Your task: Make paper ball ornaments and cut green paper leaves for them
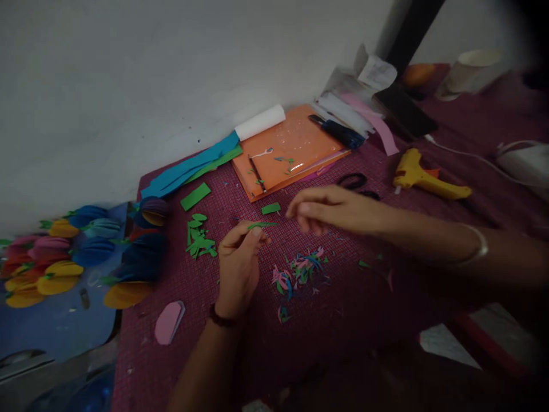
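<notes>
My left hand [241, 260] is closed in a pinch, with a thin green paper piece [261, 225] between thumb and fingertips. To its right, my right hand [315, 210] hovers with loosely bent fingers apart and nothing visible in them. A small green paper rectangle [270, 208] lies just left of those fingertips. Behind the right wrist rest black-handled scissors [352, 181], partly hidden. Left of my left hand is a pile of green cut paper pieces [199, 240]. Pink, blue and green paper scraps [302, 269] are scattered between my forearms.
An orange folder [295, 143] bears a dark cutter [338, 131]. Blue paper strips [193, 166] lie by the wall. A yellow glue gun [429, 177] and a phone [405, 111] are at right. Colourful layered paper ornaments [60, 277] fill the left side. A pink paper shape [168, 322] lies near.
</notes>
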Available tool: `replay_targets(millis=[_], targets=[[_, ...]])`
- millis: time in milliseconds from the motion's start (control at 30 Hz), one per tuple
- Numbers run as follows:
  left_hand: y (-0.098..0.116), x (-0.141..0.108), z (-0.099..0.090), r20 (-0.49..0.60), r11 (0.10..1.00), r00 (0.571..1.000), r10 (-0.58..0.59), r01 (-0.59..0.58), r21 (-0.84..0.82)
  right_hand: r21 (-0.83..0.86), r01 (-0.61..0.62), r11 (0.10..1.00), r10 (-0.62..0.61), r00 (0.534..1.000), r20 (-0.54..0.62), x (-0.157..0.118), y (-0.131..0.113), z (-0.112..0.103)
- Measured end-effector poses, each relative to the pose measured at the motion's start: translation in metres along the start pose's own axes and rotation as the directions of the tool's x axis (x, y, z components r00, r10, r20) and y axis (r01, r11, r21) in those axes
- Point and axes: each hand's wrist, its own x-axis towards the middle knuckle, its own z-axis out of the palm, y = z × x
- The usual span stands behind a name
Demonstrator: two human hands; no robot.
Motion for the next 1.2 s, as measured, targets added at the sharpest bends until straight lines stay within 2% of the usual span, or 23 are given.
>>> replay_targets(millis=[67,133,300,467,600,833,1000,1200], targets=[[0.0,-0.001,0.0,0.032,0.994,0.996,0.082,-0.084,0.067,0.223,-0.053,0.973,0.031,0.994,0.104,0.012,-0.008,0.023],[0.0,-0.001,0.0,0.052,0.986,0.992,0.118,-0.123,0.111,0.335,-0.083,0.939,0.035,0.989,0.147,0.02,-0.008,0.036],[-0.002,0.0,-0.001,0.059,0.982,0.991,0.119,-0.126,0.143,0.472,-0.13,0.872,0.075,0.988,0.133,0.026,0.002,0.043],[-0.005,-0.001,-0.002,0.066,0.979,0.991,0.12,-0.129,0.159,0.475,-0.166,0.864,0.131,0.986,0.107,0.026,0.002,0.042],[-0.006,-0.002,-0.002,0.073,0.979,0.992,0.102,-0.113,0.172,0.434,-0.137,0.891,0.111,0.99,0.085,0.026,0.003,0.044],[0.001,-0.002,0.002,0.022,0.998,0.999,-0.047,0.048,-0.047,0.35,-0.176,0.92,0.181,0.983,0.019,0.025,0.004,0.044],[0.002,-0.002,0.002,0.077,1.0,0.997,-0.029,0.028,0.013,0.481,-0.213,0.85,0.203,0.976,0.074,0.023,0.007,0.045],[-0.001,-0.004,0.002,0.069,0.997,0.997,-0.03,0.024,0.075,0.621,-0.265,0.738,0.212,0.964,0.158,0.024,0.015,0.047]])
